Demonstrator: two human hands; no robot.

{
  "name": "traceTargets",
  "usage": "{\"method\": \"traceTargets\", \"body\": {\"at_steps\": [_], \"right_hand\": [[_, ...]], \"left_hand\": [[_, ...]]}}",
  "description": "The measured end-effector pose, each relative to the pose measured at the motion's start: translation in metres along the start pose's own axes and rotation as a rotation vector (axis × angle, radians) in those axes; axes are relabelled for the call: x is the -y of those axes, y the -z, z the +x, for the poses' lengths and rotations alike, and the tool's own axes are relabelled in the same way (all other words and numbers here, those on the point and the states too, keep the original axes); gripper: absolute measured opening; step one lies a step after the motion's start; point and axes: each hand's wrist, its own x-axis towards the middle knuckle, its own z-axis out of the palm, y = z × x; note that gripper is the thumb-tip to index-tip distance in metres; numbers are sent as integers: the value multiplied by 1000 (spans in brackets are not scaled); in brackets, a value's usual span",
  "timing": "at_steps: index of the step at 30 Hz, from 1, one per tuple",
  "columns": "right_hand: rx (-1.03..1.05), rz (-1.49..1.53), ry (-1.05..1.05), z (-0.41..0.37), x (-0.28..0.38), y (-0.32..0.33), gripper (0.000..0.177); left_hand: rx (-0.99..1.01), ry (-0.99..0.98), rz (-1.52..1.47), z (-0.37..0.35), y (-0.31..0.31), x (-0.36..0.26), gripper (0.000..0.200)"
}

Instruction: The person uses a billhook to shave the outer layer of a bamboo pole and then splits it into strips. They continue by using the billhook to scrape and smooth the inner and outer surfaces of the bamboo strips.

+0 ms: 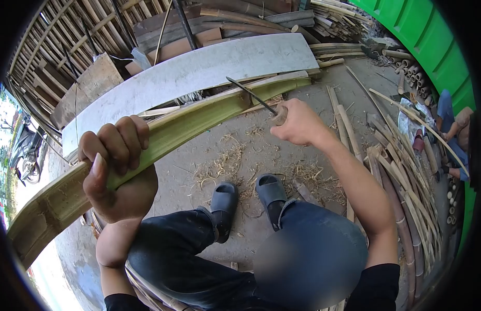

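Bright daylight gives soft shadows under the sandals (pixel 223 205). The left edge is washed out, the borders bend strongly, the corners are black.

Green bamboo strip (pixel 199 116) (pale tan inside), dark grey sandals (pixel 223 199), bright green wall (pixel 432 36).

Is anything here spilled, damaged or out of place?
Only loose bamboo shavings lie scattered on the concrete floor around the sandals. The left hand grips the split bamboo, the right hand a knife; nothing looks damaged.

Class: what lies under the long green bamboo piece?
Concrete floor with pale shavings. The bamboo, the gripping left hand and the right hand with knife hide the rest.
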Motion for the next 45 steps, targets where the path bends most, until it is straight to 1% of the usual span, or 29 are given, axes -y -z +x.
{"method": "traceTargets", "body": {"at_steps": [2, 4, 8, 10, 11, 13, 14, 16, 17, 19, 20, 22, 23, 24, 25, 26, 28, 29, 30, 32, 34, 36, 38, 39, 40, 41, 42, 43, 45], "right_hand": [[-15, -50, 0, 4, -4, -2, 40], [-231, -223, 33, 6, -9, -16, 37], [-301, -262, 4, 2, -5, -26, 38], [-463, -491, -16, 11, -7, -19, 41], [-450, -480, -27, 17, -7, -11, 41], [-341, -563, -44, 29, -3, 8, 46], [-345, -554, -56, 26, -7, 10, 46], [-509, -357, 105, 23, -14, 20, 36], [-506, -369, 115, 20, -16, 23, 36], [-452, 158, 114, 4, -16, 23, 38], [-450, 157, 118, -1, -21, 19, 38], [-339, 320, 175, -12, -32, 10, 41], [-340, 325, 173, -22, -29, 6, 41], [-306, 188, 156, -35, -18, 6, 41], [-270, 53, 138, -41, -11, 3, 41], [-272, 65, 131, -40, -7, -6, 41], [-303, -42, 162, -35, -5, -25, 37], [-306, -110, 132, -24, -9, -29, 35], [-302, -102, 121, -12, -21, -33, 35], [-403, -112, 80, 13, -41, -36, 38], [-391, -84, 76, 29, -33, -38, 39], [-379, -40, 50, 21, -18, -45, 41], [-277, -112, 98, -3, 5, -45, 43], [-257, -57, 156, -4, 1, -52, 41], [-243, -48, 155, 7, -16, -53, 41], [-306, -109, 78, 28, -40, -50, 39], [-381, -174, 6, 34, -37, -40, 38], [-344, -123, -34, 30, -30, -41, 34], [-310, -126, 15, 15, -11, -43, 34]], "left_hand": [[-26, -12, 26, 2, -4, 0, 24], [-54, -26, 25, 5, -6, 5, 23], [-134, -73, 80, 0, -12, 13, 23], [-132, -72, 68, -3, -25, 11, 23], [-66, -68, 98, -6, -39, 4, 24], [80, -70, 164, -9, -54, -7, 24], [94, -66, 159, -8, -58, -8, 24], [89, -97, 131, -3, -63, -5, 24], [84, -118, 135, 0, -56, -1, 24], [54, -93, 88, 3, -32, 5, 24], [46, -79, 77, 3, -21, 7, 24], [49, -59, 47, 3, -6, 7, 26], [101, -42, 54, 2, 2, 6, 26], [156, -22, 61, 1, 8, 6, 27], [162, -7, 81, -2, 10, 4, 28], [178, 12, 110, -5, 9, 1, 29], [198, 40, 140, -13, 10, -5, 31], [204, 55, 138, -18, 8, -9, 31], [248, 72, 134, -23, 4, -14, 32], [298, 83, 124, -20, 0, -13, 34], [127, 84, 144, -16, -3, -7, 31], [58, 8, 118, -9, 10, 5, 24], [35, 33, 104, -12, 13, -1, 24], [22, 17, 112, -12, 12, -3, 23], [19, 30, 121, -15, 6, -4, 23], [26, 33, 148, -17, -2, -5, 23], [36, 22, 173, -15, -6, -5, 22], [-5, 12, 158, -13, -3, -1, 25], [-50, 0, 154, -13, 3, -9, 24]]}}
